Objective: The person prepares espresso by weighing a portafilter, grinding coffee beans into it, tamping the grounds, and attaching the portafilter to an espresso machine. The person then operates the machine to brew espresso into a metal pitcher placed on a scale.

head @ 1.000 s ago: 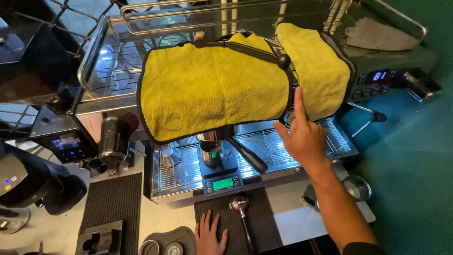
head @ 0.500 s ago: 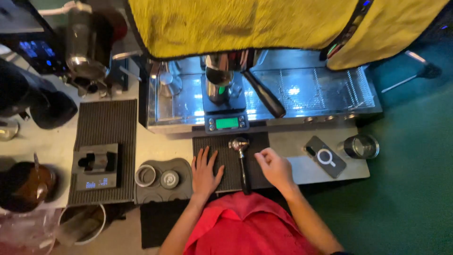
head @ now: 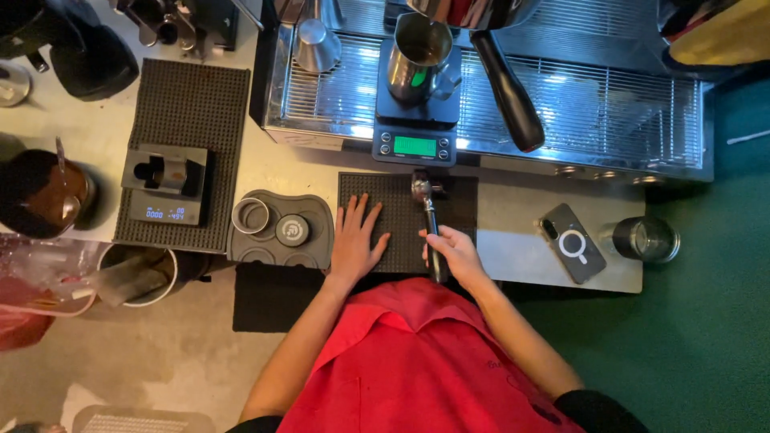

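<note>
My left hand [head: 354,239] lies flat, fingers spread, on a black rubber mat [head: 395,210] at the counter's front. My right hand [head: 451,250] is closed around the black handle of a portafilter [head: 425,197], whose metal basket end lies on the mat pointing toward the machine. Just beyond sits a small scale with a green display [head: 415,128], a steel milk pitcher [head: 419,56] standing on it. A second portafilter's black handle [head: 507,95] sticks out over the drip tray [head: 609,104].
A tamping station [head: 281,231] lies left of the mat. Further left a second scale [head: 167,184] rests on a ribbed mat. A phone [head: 571,242] and a steel cup [head: 646,239] sit at the right. A grinder [head: 76,44] is at top left.
My right hand came down from the yellow cloths on the machine and took the portafilter handle. The view tilted down toward the counter; my left hand stayed on the mat.
</note>
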